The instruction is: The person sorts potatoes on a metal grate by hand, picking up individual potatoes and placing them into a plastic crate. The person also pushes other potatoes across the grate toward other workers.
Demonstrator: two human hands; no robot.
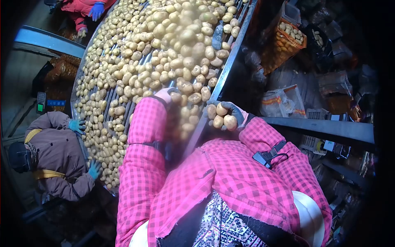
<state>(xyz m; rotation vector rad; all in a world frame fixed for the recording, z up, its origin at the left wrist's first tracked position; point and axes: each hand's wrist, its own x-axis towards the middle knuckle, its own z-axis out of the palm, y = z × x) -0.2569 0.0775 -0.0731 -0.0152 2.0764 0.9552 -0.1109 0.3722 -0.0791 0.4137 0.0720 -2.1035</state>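
Pale brown potatoes (140, 78) cover a roller conveyor (110, 96) in front of me. Over its near right part, my left hand (165, 95) is curled against one potato (175, 97), its fingers partly hidden by the sleeve and blur. Just outside the metal side rail, my right hand (238, 114), in a dark glove, is closed around several potatoes (222, 117) cupped against the palm. Both arms wear pink checked sleeves, and a black buckled strap with a small device sits on the right one.
The metal side rail (230, 61) runs between my hands. Across the conveyor, a co-worker (59, 152) in teal gloves leans at the edge; another person's blue glove (96, 11) shows top left. To the right stand an orange mesh sack (284, 45) of potatoes and a steel beam (321, 125).
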